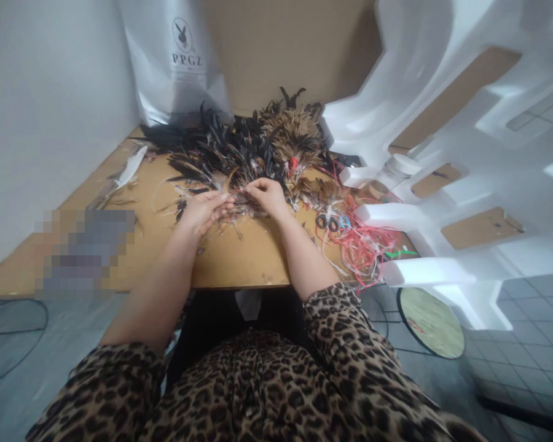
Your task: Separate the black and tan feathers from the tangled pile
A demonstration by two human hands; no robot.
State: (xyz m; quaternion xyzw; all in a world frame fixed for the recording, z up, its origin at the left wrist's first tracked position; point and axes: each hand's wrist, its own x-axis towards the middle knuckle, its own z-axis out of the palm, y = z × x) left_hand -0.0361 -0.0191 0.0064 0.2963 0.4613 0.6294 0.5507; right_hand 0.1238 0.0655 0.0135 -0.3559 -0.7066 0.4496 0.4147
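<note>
My left hand [206, 210] is closed in a pinch at the middle of the table, palm turned inward. Facing it, my right hand [268, 195] pinches with thumb and forefinger. Between the fingertips is a small wispy feather [240, 197], partly hidden and blurred. Just beyond my hands lies a heap of glossy black feathers [230, 144]. Brown feathers [299, 135] rise at its right, with a red bit [294, 163] among them. Loose feather scraps lie beneath my fingers.
Tangled pink and white strings [366, 245] lie right of my forearm, beside dark rings [327, 222] and a blue ring [345, 221]. White foam packing [410, 215] stands along the right edge. A silver bag [179, 73] is behind the feathers; a white feather [133, 164] lies left.
</note>
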